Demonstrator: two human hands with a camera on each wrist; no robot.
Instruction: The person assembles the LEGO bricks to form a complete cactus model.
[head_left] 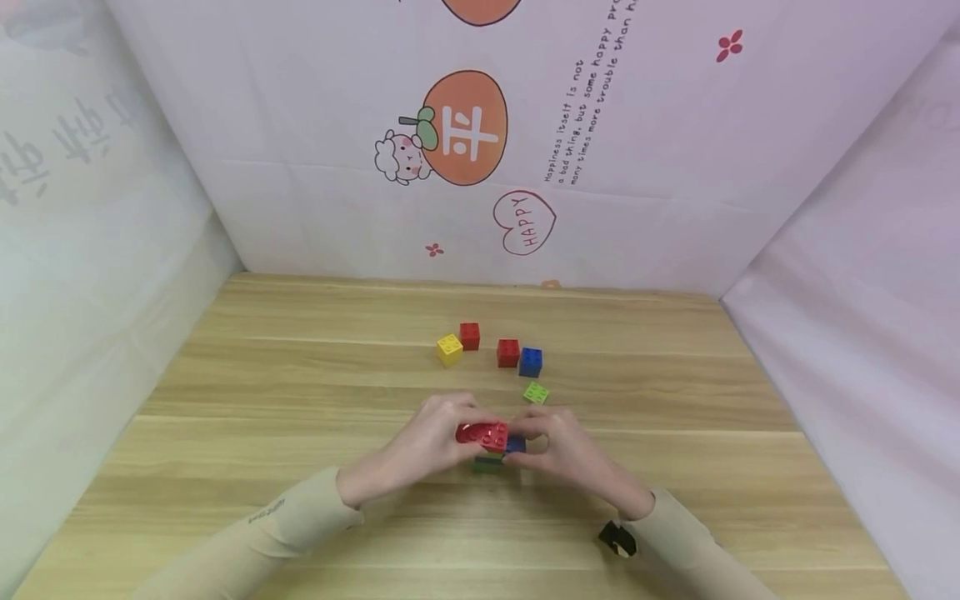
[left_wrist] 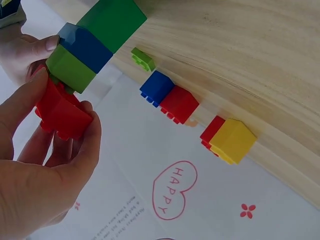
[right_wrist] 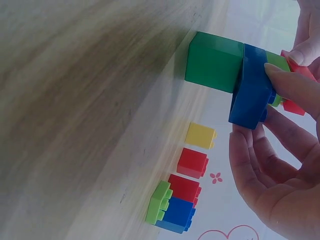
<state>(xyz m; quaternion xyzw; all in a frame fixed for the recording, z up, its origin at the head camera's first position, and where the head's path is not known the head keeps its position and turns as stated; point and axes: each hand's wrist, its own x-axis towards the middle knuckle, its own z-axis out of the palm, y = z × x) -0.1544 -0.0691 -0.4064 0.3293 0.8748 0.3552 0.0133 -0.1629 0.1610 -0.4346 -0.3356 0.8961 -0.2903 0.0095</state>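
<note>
A small stack of toy building bricks stands before me. At its bottom is a dark green brick (right_wrist: 215,61), then a long blue brick (right_wrist: 252,87) jutting out to the right, then a light green brick (left_wrist: 72,67). My left hand (head_left: 438,429) grips a red brick (left_wrist: 65,112) with a curved side between thumb and fingers, at the top of the stack; in the left wrist view it sits tilted against the light green brick's studs. From the other side my right hand (head_left: 558,443) pinches the blue brick's overhanging end, thumb above and fingers below.
Behind the stack on the wooden table (head_left: 300,392) lie a yellow brick (head_left: 450,350), two red bricks (head_left: 469,336), a blue brick (head_left: 530,362) and a flat light green brick (head_left: 536,393). A black curved piece (head_left: 618,540) is beside the right sleeve. White printed cloth (head_left: 315,217) encloses the table.
</note>
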